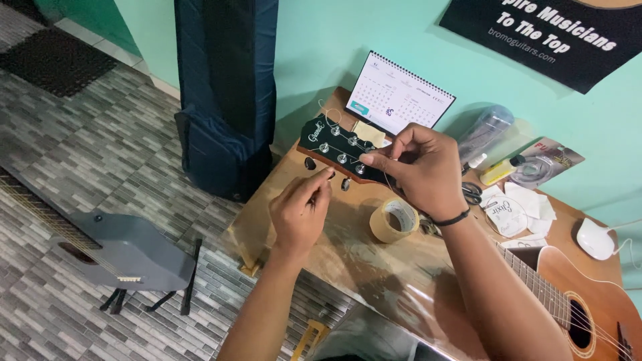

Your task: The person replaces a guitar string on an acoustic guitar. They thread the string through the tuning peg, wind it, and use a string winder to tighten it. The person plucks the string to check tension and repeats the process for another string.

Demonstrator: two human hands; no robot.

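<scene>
Left hand [299,212]: forearm bare, rising from the lower frame edge; back of hand toward the camera, thumb and forefinger pinched together at the tips, other fingers curled under. Right hand [420,167]: forearm bare, entering from lower right, dark band at the wrist; fingers bent, fingertips [367,159] drawn together, pointing left.

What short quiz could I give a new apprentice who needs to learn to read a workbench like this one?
1. True or false: the left hand is at a tuning peg on the guitar headstock.
2. What does the right hand pinch: A a string, B scissors, C the calendar?
3. What lies on the table just below the right hand?

Key: 1 true; 2 A; 3 a roll of tape.
</scene>
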